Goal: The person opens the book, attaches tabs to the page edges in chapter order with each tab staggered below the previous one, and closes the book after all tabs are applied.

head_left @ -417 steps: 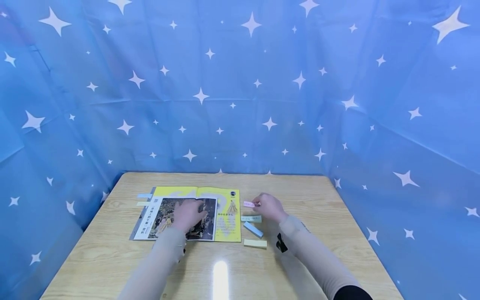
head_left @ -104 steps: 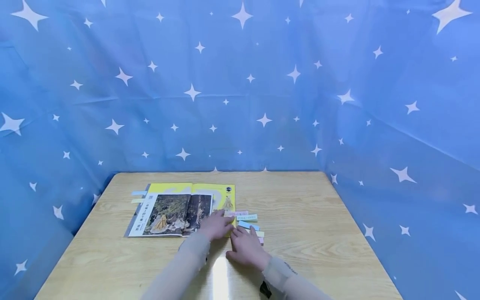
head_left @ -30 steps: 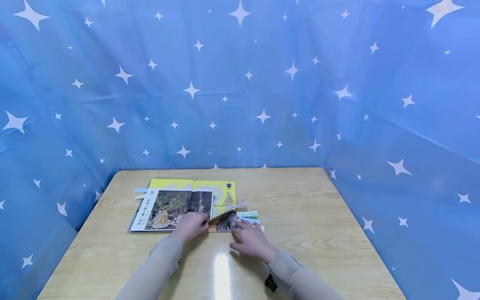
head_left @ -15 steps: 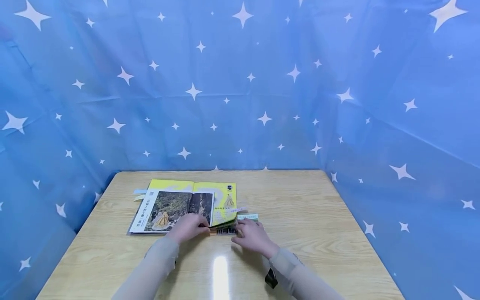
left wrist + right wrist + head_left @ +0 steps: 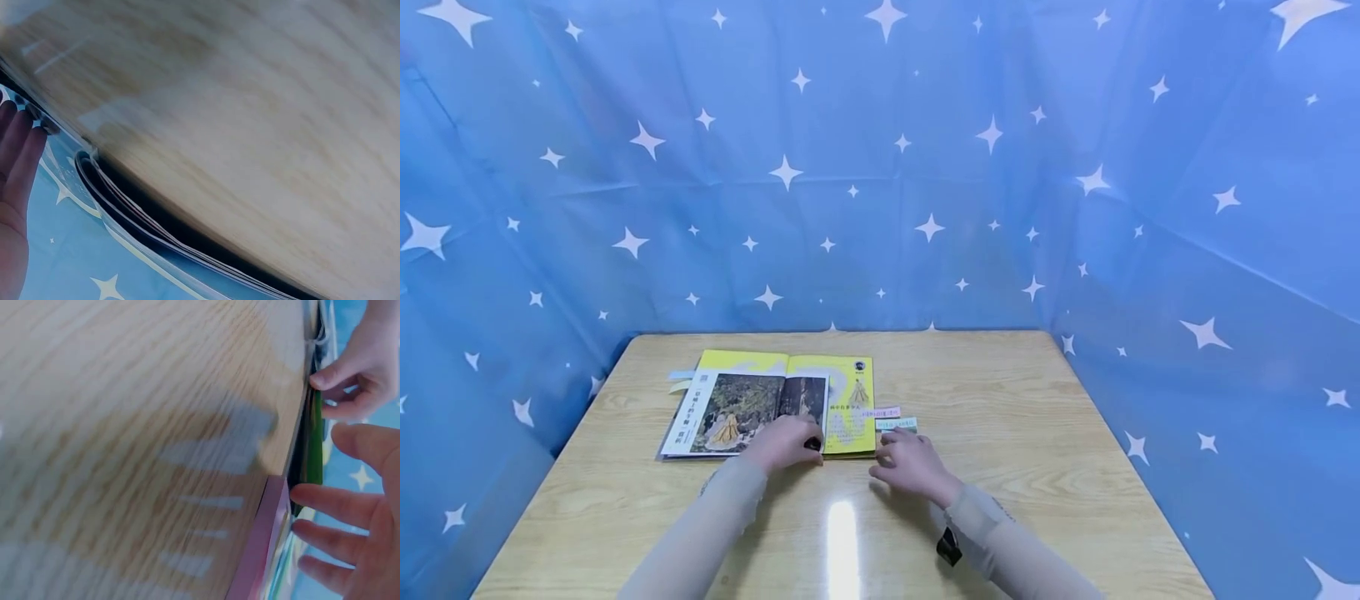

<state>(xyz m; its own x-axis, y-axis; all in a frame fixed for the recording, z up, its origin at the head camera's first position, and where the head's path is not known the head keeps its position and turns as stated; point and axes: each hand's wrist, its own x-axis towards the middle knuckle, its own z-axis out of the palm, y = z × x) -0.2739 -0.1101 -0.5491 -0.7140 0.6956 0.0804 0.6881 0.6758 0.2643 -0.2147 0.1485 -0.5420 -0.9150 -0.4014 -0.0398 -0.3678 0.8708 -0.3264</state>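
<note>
An open magazine (image 5: pixel 838 429) with yellow pages lies left of centre in the head view, a painting of a forest picnic across its spread. At its near edge my left hand (image 5: pixel 784 443) pinches the page edges between thumb and fingers; this grip shows in the right wrist view. My right hand (image 5: pixel 917 468) is by the lower right corner, its fingers loosely spread and touching the tabs there. A pink index tab (image 5: pixel 886 412) and a pale green index tab (image 5: pixel 897 423) with handwriting stick out from the right edge. Lower tabs are hidden by the right hand.
Blue and pale yellow tabs (image 5: pixel 681 385) stick out from the magazine's left edge. The light wood table (image 5: pixel 1000 400) reflects a bright lamp near the front. A blue curtain (image 5: pixel 880 167) with white stars surrounds its back and sides.
The right-hand pages, lifted at their lower corner a second ago, now lie nearly flat with the yellow page on top. Both hands have stayed near the same places.
</note>
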